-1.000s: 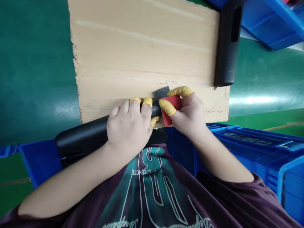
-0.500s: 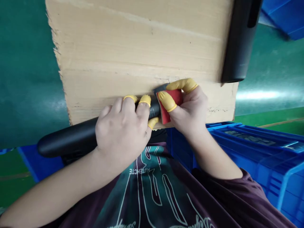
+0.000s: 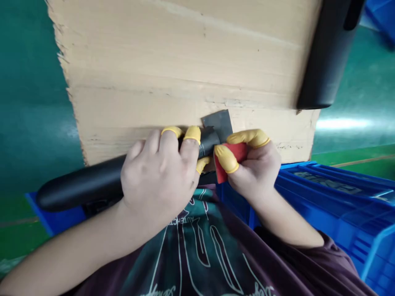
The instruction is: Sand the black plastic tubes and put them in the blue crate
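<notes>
Black matte cylindrical part [image 3: 89,185] is lying across the near edge of the cardboard, and its far end reaches out to the left, over a blue crate [image 3: 52,218]. The person's left hand [image 3: 157,176] is closed around this part, with the fingers curled over the top and the thumb under it. The right hand [image 3: 256,168] is narrow, pinching a piece of sandpaper [image 3: 219,125] between thumb and first finger. This sandpaper shows a grey face and a red face, and I think it is one folded sheet, but I cannot be sure from here. The end of the black part sits against the grey face, so the two hands are very near each other. Yellow rubber finger cots [image 3: 193,133] cover several fingertips on both hands.

Under everything is a big tan cardboard sheet [image 3: 185,61] with a torn left edge. A second black cylindrical part [image 3: 327,61] lies on its far right corner, well apart from the hands. Blue plastic crates [image 3: 333,197] stand at the lower right, a green painted floor [image 3: 31,102] spreads around, and the person wears a maroon T-shirt [image 3: 216,263] with a teal print.
</notes>
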{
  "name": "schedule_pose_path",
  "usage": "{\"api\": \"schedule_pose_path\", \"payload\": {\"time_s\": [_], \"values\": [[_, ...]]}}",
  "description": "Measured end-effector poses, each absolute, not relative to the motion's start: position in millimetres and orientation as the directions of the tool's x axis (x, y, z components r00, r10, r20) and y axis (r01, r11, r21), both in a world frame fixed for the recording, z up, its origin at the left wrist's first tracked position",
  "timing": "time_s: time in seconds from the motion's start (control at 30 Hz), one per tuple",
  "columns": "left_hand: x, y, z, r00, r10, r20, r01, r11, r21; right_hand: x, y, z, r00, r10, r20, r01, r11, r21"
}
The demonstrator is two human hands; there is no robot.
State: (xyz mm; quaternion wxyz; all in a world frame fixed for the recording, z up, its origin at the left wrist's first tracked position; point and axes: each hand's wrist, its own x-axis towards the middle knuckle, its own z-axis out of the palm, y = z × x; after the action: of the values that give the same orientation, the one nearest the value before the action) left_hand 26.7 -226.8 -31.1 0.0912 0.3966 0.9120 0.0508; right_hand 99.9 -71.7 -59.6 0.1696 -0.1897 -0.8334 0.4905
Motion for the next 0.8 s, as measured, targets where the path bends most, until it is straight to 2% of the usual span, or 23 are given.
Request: {"api": "schedule_pose_path", "payload": {"time_s": [0.23, 0.33, 0.6, 0.7, 0.8], "values": [[27, -225, -29, -0.680, 0.715, -0.160, 0.694, 0.699, 0.171, 101, -73, -58, -0.843, 0.523, 0.124, 0.193, 0.510, -0.838], [26, -225, -29, -0.684, 0.712, -0.160, 0.694, 0.702, 0.162, 100, -72, -55, -0.861, 0.492, 0.126, 0.182, 0.531, -0.828], [32, -229, -38, -0.662, 0.746, 0.075, 0.749, 0.653, 0.116, 95, -64, -44, -0.892, 0.451, 0.004, 0.261, 0.525, -0.810], [32, -229, -39, -0.650, 0.750, 0.123, 0.760, 0.643, 0.097, 93, -63, -43, -0.911, 0.412, -0.029, 0.265, 0.530, -0.805], [31, -229, -39, -0.631, 0.762, 0.144, 0.775, 0.626, 0.086, 92, -64, -44, -0.904, 0.427, -0.013, 0.261, 0.529, -0.808]]}}
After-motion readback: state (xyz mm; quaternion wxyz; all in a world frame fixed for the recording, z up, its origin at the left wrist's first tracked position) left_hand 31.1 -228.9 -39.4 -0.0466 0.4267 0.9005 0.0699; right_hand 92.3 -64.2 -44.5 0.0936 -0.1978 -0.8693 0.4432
